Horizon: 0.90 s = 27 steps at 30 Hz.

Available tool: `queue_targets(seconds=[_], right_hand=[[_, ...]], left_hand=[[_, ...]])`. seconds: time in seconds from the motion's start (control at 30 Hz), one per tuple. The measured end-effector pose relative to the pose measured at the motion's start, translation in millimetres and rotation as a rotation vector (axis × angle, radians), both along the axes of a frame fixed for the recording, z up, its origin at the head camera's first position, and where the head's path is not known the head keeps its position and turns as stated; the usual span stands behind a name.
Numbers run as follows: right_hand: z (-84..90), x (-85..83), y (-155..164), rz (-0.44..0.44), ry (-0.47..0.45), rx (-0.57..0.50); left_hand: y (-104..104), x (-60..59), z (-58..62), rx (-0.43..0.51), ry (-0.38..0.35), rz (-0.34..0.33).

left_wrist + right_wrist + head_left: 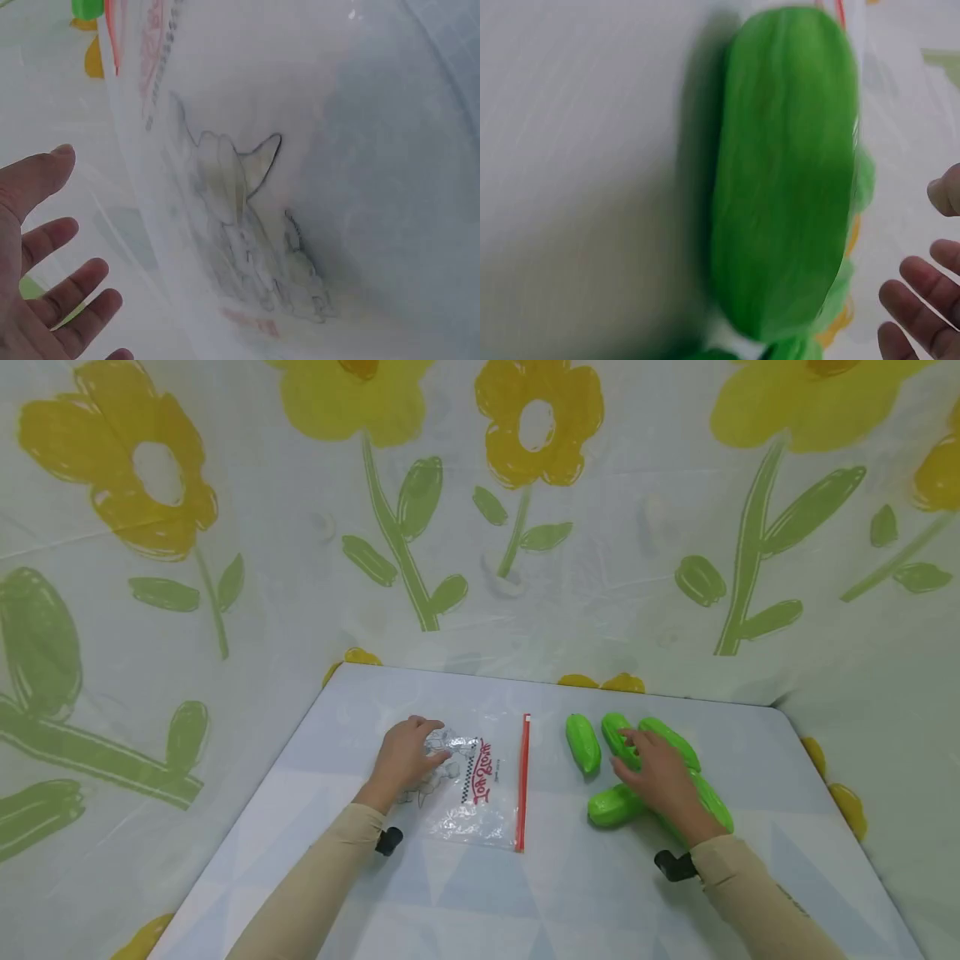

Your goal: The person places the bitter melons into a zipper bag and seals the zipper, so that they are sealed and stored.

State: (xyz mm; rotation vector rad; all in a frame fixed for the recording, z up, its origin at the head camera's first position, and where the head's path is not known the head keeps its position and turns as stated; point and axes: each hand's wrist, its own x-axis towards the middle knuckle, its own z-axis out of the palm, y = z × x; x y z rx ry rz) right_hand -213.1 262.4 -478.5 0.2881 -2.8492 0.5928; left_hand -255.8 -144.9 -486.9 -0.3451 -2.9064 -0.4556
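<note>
Flower-print backdrop, white table: left hand, fingers loosely curved, pinning clear zip bag flat at nine o'clock; right hand, fingers spread, resting over green toy cucumbers clustered at three o'clock.

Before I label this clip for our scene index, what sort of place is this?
Probably a staged tabletop booth rather than a lived-in room: flower-print sheets hang as walls around a small white table holding only a zip bag and green toy cucumbers.
</note>
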Motion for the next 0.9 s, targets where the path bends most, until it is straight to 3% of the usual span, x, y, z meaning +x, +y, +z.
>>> queue_targets(seconds=[0.2,0.43,0.63,0.9], right_hand=[[-0.2,1.6,-18.5,0.062,-0.067,-0.094],[-3.2,5.1,-43.3,0.104,-0.11,-0.142],[-8.8,7.7,-60.1,0.108,-0.108,-0.138],[-14.7,6.2,-84.9,0.075,-0.195,-0.136]], left_hand=[[12.4,6.4,-7.5,0.053,-0.075,-0.009],[20.8,10.1,-11.3,0.085,-0.076,-0.057],[28.9,13.7,-12.8,0.107,-0.116,-0.094],[35.9,20.6,-15.3,0.103,-0.192,-0.142]])
